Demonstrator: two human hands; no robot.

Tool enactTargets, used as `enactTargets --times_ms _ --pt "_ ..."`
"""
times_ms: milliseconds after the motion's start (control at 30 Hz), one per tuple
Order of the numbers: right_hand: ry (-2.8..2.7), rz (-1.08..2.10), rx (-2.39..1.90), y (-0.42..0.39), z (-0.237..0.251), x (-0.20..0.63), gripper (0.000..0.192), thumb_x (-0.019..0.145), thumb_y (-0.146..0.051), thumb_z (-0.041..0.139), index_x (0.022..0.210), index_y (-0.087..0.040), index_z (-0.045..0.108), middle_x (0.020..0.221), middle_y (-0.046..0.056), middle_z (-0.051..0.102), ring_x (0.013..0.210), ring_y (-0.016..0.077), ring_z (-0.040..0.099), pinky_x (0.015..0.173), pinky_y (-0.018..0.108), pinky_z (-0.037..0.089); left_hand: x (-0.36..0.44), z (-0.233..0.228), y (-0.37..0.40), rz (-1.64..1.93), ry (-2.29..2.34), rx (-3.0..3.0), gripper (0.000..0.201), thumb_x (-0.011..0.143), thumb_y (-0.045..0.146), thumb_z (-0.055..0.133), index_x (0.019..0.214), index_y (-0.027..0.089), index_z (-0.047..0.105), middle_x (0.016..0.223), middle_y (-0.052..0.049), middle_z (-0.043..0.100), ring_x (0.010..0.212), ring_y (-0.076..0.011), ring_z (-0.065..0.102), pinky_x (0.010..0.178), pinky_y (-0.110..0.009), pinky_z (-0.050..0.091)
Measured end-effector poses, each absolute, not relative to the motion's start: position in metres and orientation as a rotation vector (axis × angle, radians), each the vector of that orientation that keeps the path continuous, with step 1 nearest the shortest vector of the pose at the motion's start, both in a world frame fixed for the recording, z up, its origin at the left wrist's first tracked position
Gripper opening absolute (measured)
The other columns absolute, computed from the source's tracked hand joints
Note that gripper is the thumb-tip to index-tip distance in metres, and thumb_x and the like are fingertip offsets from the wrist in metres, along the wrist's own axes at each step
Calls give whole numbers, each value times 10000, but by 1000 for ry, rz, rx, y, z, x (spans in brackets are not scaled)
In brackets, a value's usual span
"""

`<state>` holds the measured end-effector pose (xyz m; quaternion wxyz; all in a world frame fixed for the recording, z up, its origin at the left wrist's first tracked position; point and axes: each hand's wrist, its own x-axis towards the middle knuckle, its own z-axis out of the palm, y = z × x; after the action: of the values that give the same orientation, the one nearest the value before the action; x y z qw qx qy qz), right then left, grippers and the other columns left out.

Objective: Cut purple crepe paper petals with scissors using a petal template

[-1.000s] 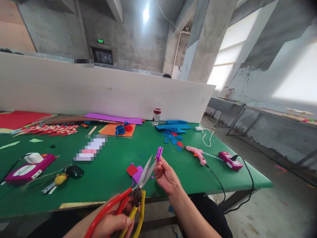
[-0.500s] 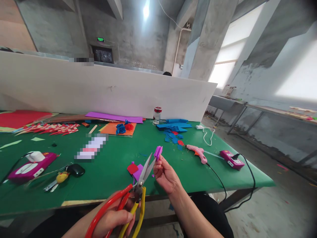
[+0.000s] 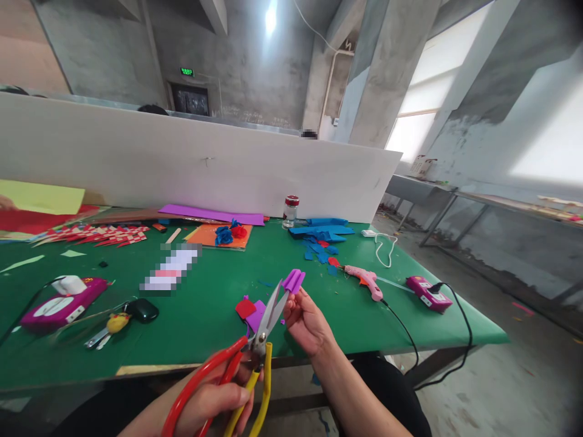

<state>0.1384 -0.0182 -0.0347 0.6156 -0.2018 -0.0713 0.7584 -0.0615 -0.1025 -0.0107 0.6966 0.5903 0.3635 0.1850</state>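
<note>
Scissors with red and yellow handles are clenched in the left hand, low at the near edge of the bench, with the blades parted and angled up and to the right. A small purple foam piece is pinched at its lower end by the fingertips of the right hand, so that it is held just above and to the right of the blade tips, near enough that touching cannot be ruled out. Its long axis is tilted up toward the right, roughly in line with the blades. The right hand is the nearer one to the piece; the left is kept back at the handles. Red and purple foam scraps are seen lying on the bench just behind the blades. A pink glue gun is laid well to the right, with blue foam cuttings and a small jar beyond it, and a pink tape dispenser far to the left. Nothing is placed between blades and piece.
</note>
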Motion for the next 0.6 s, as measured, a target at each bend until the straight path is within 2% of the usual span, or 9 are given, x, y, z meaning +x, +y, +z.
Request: enactTargets --times_ms 167,233,333,600 --pt "-146 1733 -507 -18 -33 139 105 760 -55 747 768 -122 667 591 -31 655 491 42 610 531 102 540 -57 -3 -104 447 860 1348 245 757 326 558 590 150 592 600 -51 580 562 -129 510 583 -247 436" --pt "-147 1729 -520 -19 -33 139 97 770 -60 740 755 -121 667 588 -25 658 486 45 609 529 108 542 -55 -1 -105 474 866 1315 203 742 313 562 622 154 601 591 -44 578 572 -143 529 613 -270 460" --pt "-148 1721 -517 -19 -34 138 96 763 -60 746 748 -118 671 591 -17 660 489 52 614 532 117 545 -55 -2 -105 488 833 1282 190 729 331 571 683 151 611 594 -38 575 521 -136 508 584 -284 468" --pt "-133 1730 -534 -19 -35 139 92 752 -69 757 773 -114 680 597 -17 657 486 39 600 491 86 511 -58 -8 -102 417 869 1305 240 758 320 545 598 145 585 620 -44 580 533 -124 503 598 -264 454"
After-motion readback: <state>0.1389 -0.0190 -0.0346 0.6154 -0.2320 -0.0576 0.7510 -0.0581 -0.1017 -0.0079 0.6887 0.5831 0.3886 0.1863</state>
